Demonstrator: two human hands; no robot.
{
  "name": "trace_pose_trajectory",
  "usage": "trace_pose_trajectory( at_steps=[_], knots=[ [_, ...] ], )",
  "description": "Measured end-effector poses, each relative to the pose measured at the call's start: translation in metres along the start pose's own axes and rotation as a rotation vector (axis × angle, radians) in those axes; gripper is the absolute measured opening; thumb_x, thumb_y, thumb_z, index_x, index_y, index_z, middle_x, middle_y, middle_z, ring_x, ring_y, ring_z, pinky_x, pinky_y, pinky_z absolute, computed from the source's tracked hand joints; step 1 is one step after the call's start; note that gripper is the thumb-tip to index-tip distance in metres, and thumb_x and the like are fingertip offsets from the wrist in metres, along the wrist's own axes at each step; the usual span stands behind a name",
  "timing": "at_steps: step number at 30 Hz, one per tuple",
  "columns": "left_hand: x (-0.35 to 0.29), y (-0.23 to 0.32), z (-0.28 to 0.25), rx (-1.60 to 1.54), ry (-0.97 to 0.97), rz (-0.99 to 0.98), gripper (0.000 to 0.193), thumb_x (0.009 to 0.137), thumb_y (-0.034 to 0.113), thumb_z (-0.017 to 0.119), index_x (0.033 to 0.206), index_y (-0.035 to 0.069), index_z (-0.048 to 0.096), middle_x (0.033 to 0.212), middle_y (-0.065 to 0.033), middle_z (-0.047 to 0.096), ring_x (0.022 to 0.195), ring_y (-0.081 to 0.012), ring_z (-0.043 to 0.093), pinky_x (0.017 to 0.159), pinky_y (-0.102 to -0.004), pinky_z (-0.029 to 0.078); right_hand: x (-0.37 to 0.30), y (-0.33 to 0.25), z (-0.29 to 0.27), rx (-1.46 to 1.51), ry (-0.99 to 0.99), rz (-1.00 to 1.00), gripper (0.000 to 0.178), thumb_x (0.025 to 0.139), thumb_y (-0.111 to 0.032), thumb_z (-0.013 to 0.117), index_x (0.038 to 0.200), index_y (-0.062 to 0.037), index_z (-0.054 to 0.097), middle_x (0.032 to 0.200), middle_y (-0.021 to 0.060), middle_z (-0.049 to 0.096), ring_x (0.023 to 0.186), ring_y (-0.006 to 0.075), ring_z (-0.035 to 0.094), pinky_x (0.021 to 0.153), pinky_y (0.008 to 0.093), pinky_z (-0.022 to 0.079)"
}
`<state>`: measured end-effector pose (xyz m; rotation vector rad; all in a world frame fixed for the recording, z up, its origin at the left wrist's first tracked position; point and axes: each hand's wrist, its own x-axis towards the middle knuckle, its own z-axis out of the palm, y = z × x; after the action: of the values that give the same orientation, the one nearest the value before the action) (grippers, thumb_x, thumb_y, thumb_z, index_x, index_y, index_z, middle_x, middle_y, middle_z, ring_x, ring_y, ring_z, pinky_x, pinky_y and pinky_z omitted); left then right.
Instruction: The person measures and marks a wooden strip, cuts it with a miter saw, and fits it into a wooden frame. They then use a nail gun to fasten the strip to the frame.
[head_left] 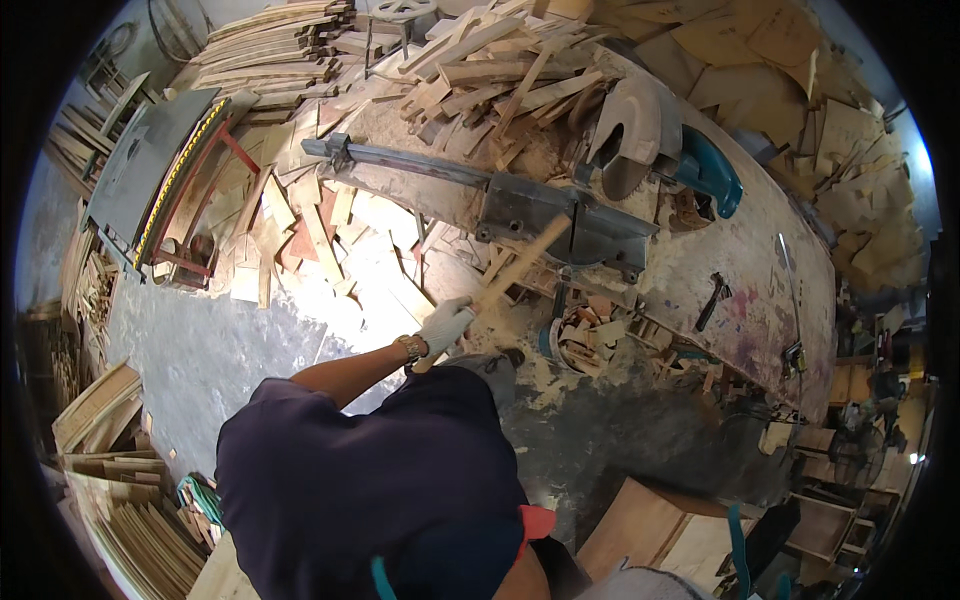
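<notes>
My left hand (446, 326), in a white work glove with a wristwatch above it, is closed round a narrow wooden strip (520, 265). The strip slants up and to the right, its far end overlapping the metal fence and bed (530, 215) of a chop saw. Behind that bed stands the saw's round blade with its grey guard (640, 125) and teal handle (712, 172), raised above the bench. My right hand is out of view; only a bit of bare arm shows low in the picture, near a red sleeve edge (536, 522).
A long metal rail (410, 165) runs left from the saw. Offcuts (320, 235) lie heaped left of the bench, and wood pieces (510, 75) are piled behind. A hammer-like tool (712, 300) lies on the bench (760, 260). A container of scraps (590, 340) stands below.
</notes>
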<state>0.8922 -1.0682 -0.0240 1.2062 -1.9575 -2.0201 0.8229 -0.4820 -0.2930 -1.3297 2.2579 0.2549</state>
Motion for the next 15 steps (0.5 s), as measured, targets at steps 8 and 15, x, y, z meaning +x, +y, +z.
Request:
trace_pose_trajectory(
  at_steps=[8, 15],
  knots=[
    [0.033, -0.003, -0.077, -0.06, 0.402, 0.174, 0.044, 0.102, 0.045, 0.047, 0.103, 0.002, 0.06, 0.069, -0.0074, 0.063, 0.06, -0.0171, 0.06, 0.057, -0.033, 0.047, -0.037, -0.068, -0.106, 0.914, -0.152, 0.702, 0.029, 0.092, -0.026, 0.062, 0.11, -0.004, 0.063, 0.081, 0.0115, 0.067, 0.065, 0.0232, 0.066, 0.053, 0.0374, 0.053],
    [0.15, 0.12, -0.113, 0.18, 0.377, 0.391, 0.043, 0.096, 0.043, 0.054, 0.103, 0.001, 0.063, 0.079, -0.014, 0.065, 0.073, -0.0292, 0.064, 0.069, -0.0408, 0.049, -0.001, -0.074, -0.161, 1.18, 0.004, 0.897, 0.027, 0.095, -0.022, 0.059, 0.115, -0.0038, 0.061, 0.081, 0.011, 0.066, 0.061, 0.0213, 0.064, 0.05, 0.0347, 0.051]
  ],
)
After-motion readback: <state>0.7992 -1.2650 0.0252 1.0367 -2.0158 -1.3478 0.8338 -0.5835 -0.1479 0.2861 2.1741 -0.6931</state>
